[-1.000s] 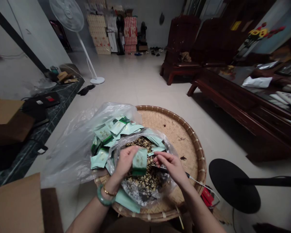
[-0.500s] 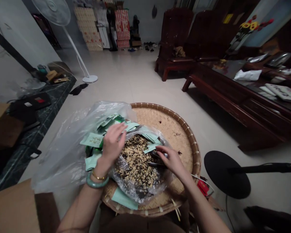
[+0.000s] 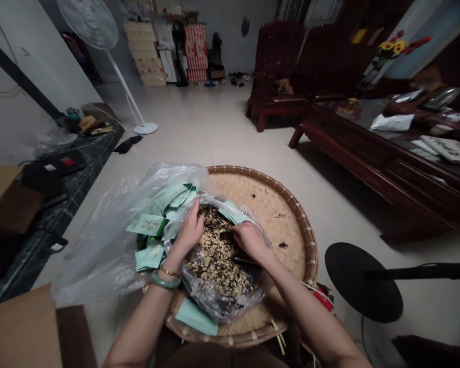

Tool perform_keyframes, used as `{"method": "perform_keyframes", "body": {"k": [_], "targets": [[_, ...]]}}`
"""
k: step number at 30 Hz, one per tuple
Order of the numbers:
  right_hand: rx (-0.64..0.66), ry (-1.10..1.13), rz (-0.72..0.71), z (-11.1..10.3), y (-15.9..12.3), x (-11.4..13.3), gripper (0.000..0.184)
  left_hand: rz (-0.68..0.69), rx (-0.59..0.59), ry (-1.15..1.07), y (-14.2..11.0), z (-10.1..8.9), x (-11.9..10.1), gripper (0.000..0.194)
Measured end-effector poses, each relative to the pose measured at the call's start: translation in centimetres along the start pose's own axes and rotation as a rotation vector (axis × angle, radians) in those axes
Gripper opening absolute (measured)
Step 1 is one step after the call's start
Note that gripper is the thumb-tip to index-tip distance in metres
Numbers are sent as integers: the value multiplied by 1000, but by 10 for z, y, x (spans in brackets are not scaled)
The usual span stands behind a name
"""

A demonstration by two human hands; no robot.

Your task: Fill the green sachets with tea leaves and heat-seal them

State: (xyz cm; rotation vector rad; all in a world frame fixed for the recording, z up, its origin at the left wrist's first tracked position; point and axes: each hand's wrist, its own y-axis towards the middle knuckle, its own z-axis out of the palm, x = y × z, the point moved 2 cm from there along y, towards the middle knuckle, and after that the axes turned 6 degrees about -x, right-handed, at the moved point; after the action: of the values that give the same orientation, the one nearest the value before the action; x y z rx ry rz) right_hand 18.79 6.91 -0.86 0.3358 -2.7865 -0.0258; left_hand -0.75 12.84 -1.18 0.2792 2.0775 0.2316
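Observation:
A round woven bamboo tray point(image 3: 306, 230) holds a clear plastic bag point(image 3: 230, 301) filled with loose dried tea point(image 3: 218, 255). Several pale green packets point(image 3: 147, 225) spill from a larger clear bag point(image 3: 99, 245) on the tray's left. My left hand point(image 3: 189, 230), with a green bangle on its wrist, rests at the pile's left edge next to the packets. Its fingers curl down, and what they hold is hidden. My right hand point(image 3: 249, 240) is closed on a small dark tool point(image 3: 226, 235) that dips into the tea. One more green packet point(image 3: 195, 317) lies under the bag, near me.
A black round stand base point(image 3: 362, 281) sits on the floor to the right of the tray. A long dark wooden table point(image 3: 387, 168) runs along the right. A cardboard box point(image 3: 19, 327) is at the lower left. A white standing fan point(image 3: 145, 128) stands behind.
My left hand put down the green packet it held, passed over the packet heap, then came right to the tea's edge. My right hand moved left into the tea.

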Motion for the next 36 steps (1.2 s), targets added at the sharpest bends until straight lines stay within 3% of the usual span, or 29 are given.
{"method": "perform_keyframes", "body": {"k": [4, 7, 9, 13, 15, 18, 23, 28, 32, 36], "targets": [[-201, 367, -19, -13, -6, 3, 42, -42, 254, -88, -12, 0, -21, 48], [-169, 531, -97, -23, -10, 12, 41, -80, 363, -104, -30, 2, -33, 36], [-211, 579, -85, -27, -13, 16, 39, -135, 273, -101, -38, 2, -34, 22], [-441, 672, 158, -22, -20, 11, 46, -358, -42, -351, -52, 2, -26, 29], [-494, 757, 271, -13, -25, 9, 43, -446, -115, -496, -60, 5, -23, 34], [-559, 809, 290, -3, -31, 12, 32, -448, -97, -521, -71, 9, -26, 32], [-719, 710, 153, -4, -40, 25, 31, -358, -2, -438, -85, 12, -35, 27], [-865, 744, 158, -1, -46, 32, 22, -399, -51, -460, -99, 19, -38, 28], [-764, 872, 289, -1, -45, 28, 17, -398, -77, -445, -105, 21, -38, 25], [-739, 646, 195, -14, -51, 23, 15, -334, -58, -366, -106, 16, -37, 22]]}}
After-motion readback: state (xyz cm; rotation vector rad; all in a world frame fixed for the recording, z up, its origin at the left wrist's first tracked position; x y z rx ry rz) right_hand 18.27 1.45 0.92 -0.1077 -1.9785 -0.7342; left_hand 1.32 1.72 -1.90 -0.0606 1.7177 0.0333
